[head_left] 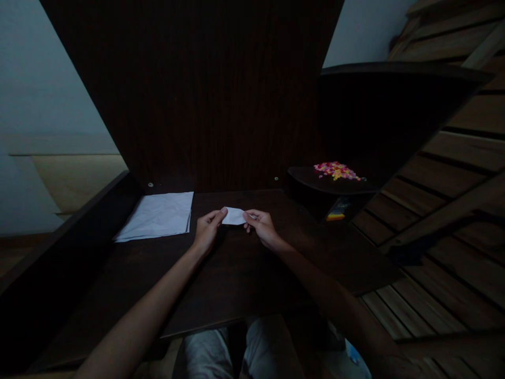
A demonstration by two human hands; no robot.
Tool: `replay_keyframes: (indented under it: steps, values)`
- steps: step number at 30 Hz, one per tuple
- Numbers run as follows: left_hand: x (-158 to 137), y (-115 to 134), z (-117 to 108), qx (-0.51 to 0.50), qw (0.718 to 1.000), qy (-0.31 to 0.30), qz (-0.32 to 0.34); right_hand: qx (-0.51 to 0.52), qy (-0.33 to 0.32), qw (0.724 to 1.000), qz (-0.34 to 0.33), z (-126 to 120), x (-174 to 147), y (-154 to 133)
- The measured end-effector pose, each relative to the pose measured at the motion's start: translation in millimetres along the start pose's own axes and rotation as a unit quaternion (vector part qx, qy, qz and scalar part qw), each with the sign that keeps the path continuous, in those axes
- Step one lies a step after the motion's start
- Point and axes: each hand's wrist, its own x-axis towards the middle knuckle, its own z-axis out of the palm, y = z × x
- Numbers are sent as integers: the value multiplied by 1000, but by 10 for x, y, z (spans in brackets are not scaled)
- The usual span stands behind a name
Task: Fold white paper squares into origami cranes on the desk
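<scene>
A small folded piece of white paper (pixel 233 216) is held up over the dark desk, stretched between both hands. My left hand (pixel 208 227) pinches its left end, thumb on top. At the right end, my right hand (pixel 262 226) grips it between thumb and fingers. Parts of the fingers behind the paper are hidden. To the left of my left hand lies a stack of white paper sheets (pixel 158 215), slightly creased, apart from the hand.
The dark wooden desk (pixel 236 279) has a raised board (pixel 71 237) along its left side and a tall back panel. At right, a curved shelf (pixel 305 176) bears a pile of small colourful pieces (pixel 337 170). A yellow-marked item (pixel 335 216) sits beneath it. Wooden slats stand further right.
</scene>
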Motion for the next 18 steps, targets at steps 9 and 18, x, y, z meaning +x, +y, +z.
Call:
replay_keyframes:
  steps: [9,18]
  values:
    - [-17,25,-15,70,997,-12,11,5,12,1000,12,-23,13,-22]
    - [-58,78,15,80,996,33,22,19,2,999,30,-15,12,-19]
